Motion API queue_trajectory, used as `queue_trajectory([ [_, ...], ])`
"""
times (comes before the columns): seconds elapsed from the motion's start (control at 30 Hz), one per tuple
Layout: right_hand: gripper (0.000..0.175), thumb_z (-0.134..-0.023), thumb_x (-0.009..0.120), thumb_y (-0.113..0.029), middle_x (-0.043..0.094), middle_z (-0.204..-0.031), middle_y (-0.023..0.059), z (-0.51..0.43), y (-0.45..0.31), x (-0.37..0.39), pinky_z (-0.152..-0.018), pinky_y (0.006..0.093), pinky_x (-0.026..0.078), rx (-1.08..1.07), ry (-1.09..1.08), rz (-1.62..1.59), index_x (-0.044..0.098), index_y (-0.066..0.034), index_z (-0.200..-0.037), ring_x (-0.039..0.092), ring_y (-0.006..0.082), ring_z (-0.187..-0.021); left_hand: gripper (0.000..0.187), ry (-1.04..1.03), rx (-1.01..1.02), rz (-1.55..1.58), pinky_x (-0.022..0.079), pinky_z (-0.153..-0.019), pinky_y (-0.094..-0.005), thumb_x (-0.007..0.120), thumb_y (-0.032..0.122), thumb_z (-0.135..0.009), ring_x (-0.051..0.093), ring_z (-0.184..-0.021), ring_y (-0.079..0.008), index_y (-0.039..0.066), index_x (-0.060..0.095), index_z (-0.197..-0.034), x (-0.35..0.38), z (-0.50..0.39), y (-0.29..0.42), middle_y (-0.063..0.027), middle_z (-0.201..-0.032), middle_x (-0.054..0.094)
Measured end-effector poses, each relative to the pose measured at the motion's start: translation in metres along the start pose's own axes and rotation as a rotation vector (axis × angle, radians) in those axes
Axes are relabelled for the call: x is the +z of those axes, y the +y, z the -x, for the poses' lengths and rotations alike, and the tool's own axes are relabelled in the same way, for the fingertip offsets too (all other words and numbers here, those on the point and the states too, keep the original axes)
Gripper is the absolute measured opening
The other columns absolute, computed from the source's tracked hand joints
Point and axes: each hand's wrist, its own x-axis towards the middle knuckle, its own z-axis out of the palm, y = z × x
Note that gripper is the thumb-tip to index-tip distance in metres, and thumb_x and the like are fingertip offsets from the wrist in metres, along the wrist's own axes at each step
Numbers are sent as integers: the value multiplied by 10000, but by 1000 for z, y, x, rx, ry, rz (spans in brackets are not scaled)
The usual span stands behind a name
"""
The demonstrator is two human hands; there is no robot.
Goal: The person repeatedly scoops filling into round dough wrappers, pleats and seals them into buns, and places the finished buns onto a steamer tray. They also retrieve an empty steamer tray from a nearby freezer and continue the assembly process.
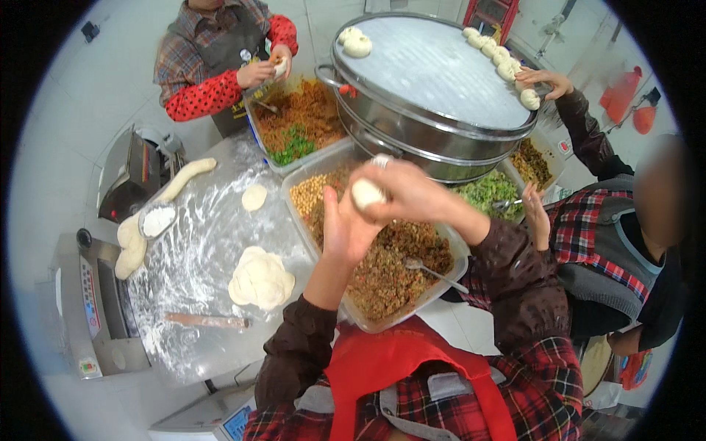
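A white dough bun (368, 194) is between my two hands, above a tub of brown minced filling (397, 270). My left hand (347, 229) is beneath and behind the bun, palm up, with the thumb spread away. My right hand (411, 190) comes from the right and curls its fingers and thumb around the bun; it is slightly blurred. Parts of my left fingers are hidden behind the bun and right hand. In the filling lies a metal spoon (436, 274), its handle over the tub's rim. Yellow beans (310, 193) fill the tub's far left corner.
Left, a floured metal table (209, 237) bears stacked dough wrappers (262, 278), a single wrapper (254, 198), a rolling pin (207, 320) and a flour bowl (158, 220). Ahead stands a large steamer (419, 71) with buns (499, 57). Co-workers' hands (265, 69) are at far left and right.
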Motion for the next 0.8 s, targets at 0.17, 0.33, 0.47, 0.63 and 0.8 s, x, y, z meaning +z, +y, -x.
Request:
queue_trajectory([
  [0.17,421,-787,668,-171,659,-828,149,-108,75,-90,-712,344,527,76,234,162,579,-64,-1185,648,241,-790,750,-28,34,-118,316,-1111,-545,205,605,-989,339,-1378,-373,52,236,-1495,-27,26,26,-218,-1492,340],
  [0.33,446,-769,664,-216,639,-1019,242,-177,156,-79,-886,429,484,304,173,435,594,-101,-1195,605,371,-1007,714,178,97,-116,370,-1063,-519,288,584,-989,435,-1294,-357,61,290,-1475,-76,77,39,-204,-1422,426],
  [0.47,393,-777,644,-235,666,-1023,222,-202,178,-68,-877,440,497,270,51,576,629,-89,-1142,626,382,-986,595,116,116,-80,429,-994,-471,453,499,-975,538,-1179,-313,59,439,-1375,-119,102,47,-161,-1289,551],
  [0.63,421,-904,603,-235,599,-1187,134,-131,97,-72,-918,370,462,208,175,222,539,-78,-1289,579,252,-1084,421,722,519,-715,497,-892,-384,632,261,-927,622,-1031,-222,11,556,-1257,-222,191,79,-109,-1129,642],
  [0.8,335,-904,603,-86,628,-1184,102,50,8,-20,-873,316,478,127,99,-36,585,-47,-1236,594,172,-1024,509,1253,166,-1636,470,-910,-439,708,175,-807,594,-1052,-350,-18,548,-1250,-296,240,78,-183,-1129,625],
])
